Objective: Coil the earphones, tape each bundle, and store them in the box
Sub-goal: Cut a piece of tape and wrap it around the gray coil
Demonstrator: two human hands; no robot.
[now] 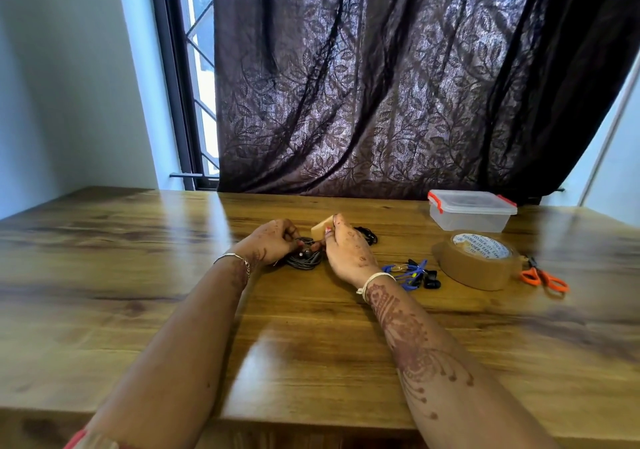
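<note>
Head view: my left hand (273, 240) grips the earphone coil (306, 259), likely light and springy; my right hand (348, 252) pinches a sticky tape strip (320, 228)

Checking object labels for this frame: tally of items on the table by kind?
Earphones: 3
Tape roll: 1
Tape piece: 1
Box: 1
Scissors: 1
Total: 7

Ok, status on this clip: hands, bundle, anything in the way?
Left hand grips coiled black earphones. Right hand pinches tape strip beside them. Box lidded, far right. Nothing blocking.
</note>
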